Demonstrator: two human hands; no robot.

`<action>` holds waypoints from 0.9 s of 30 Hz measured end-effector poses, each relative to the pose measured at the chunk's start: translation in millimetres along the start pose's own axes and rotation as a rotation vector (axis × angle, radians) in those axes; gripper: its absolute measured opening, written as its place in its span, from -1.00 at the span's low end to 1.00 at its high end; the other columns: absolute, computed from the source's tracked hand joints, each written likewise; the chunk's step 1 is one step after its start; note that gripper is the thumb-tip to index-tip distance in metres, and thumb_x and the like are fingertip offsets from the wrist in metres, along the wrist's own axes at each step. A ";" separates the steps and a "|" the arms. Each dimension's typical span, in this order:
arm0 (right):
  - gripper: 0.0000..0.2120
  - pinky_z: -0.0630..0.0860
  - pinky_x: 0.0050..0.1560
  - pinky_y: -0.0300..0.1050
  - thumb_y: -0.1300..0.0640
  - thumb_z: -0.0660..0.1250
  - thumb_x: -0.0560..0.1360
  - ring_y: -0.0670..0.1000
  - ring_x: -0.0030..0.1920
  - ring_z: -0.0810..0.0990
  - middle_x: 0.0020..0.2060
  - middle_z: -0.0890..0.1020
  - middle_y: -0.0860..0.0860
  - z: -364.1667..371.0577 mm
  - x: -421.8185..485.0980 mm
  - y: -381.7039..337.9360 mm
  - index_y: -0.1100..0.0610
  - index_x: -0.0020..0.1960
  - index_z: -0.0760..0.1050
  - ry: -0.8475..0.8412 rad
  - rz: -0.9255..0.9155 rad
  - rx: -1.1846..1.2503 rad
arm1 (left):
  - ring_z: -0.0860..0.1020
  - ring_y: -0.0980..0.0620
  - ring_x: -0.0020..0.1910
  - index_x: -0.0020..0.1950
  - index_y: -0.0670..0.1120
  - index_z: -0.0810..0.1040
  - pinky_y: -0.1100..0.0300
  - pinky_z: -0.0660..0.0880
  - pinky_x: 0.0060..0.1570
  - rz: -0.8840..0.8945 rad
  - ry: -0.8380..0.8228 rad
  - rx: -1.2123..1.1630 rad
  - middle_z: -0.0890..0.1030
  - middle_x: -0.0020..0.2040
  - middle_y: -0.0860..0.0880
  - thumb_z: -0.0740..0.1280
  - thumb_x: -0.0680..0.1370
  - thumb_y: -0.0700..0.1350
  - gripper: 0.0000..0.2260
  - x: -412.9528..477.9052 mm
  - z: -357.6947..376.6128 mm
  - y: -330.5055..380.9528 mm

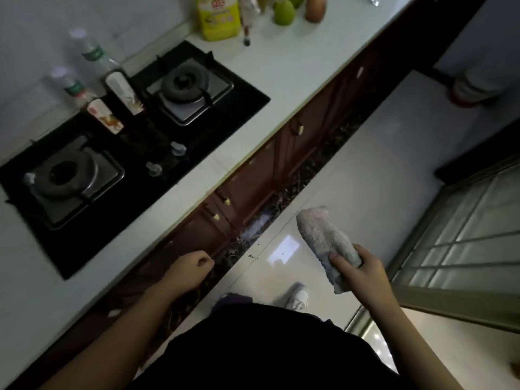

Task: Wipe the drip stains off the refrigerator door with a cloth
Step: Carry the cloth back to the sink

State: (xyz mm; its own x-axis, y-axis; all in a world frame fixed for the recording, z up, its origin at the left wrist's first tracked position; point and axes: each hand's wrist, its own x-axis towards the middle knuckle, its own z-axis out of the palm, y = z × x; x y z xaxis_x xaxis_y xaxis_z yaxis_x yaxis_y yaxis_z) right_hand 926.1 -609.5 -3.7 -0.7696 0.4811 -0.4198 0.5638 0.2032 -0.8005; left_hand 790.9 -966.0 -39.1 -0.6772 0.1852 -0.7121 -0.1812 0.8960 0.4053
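My right hand grips a rolled, pale pinkish-grey cloth over the glossy floor, the cloth's free end pointing up and away from me. My left hand hangs in a loose fist with nothing in it, close to the front edge of the white counter. No refrigerator door is in the head view.
A black two-burner gas hob is set into the counter, with bottles and spice jars behind it. A yellow bottle and green fruit stand farther along. Brown cabinets run below. A glass-paned door stands at right.
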 end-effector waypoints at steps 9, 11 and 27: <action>-0.92 0.49 -0.31 -0.23 0.10 0.51 0.51 -0.12 -0.36 0.55 -0.36 0.64 -0.10 -57.4 88.9 -37.7 0.03 -0.09 0.62 0.005 -0.036 0.113 | 0.69 -0.03 -0.07 -0.04 -0.09 0.66 -0.04 0.58 0.11 -0.103 0.014 -0.110 0.72 -0.10 -0.07 0.29 0.67 0.02 -0.75 56.7 -18.0 56.3; -0.92 0.46 -0.32 -0.30 0.11 0.51 0.51 -0.16 -0.35 0.55 -0.30 0.66 -0.03 -69.4 118.4 -50.6 0.02 -0.10 0.62 0.037 -0.051 0.114 | 0.68 -0.08 -0.03 0.03 -0.16 0.64 0.04 0.58 0.03 -0.110 -0.003 -0.146 0.69 -0.05 -0.14 0.28 0.68 -0.03 -0.77 86.1 -27.0 81.3; -0.87 0.55 -0.21 -0.02 0.14 0.52 0.49 0.09 -0.23 0.66 -0.27 0.69 0.09 -259.3 293.0 -43.6 -0.02 -0.14 0.59 0.558 0.285 0.233 | 0.67 0.05 -0.10 -0.05 0.05 0.65 0.09 0.57 0.03 0.483 -0.242 0.253 0.70 -0.13 0.04 0.31 0.64 0.05 -0.83 337.3 -29.7 556.6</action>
State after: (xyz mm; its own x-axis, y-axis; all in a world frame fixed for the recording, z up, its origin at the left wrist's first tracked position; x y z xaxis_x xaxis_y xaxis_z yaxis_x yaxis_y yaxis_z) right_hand 753.7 -256.3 19.1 -0.2944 0.8703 -0.3949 0.5949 -0.1566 -0.7884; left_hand 440.4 -416.8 -36.8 -0.4536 0.6556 -0.6036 0.3027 0.7504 0.5876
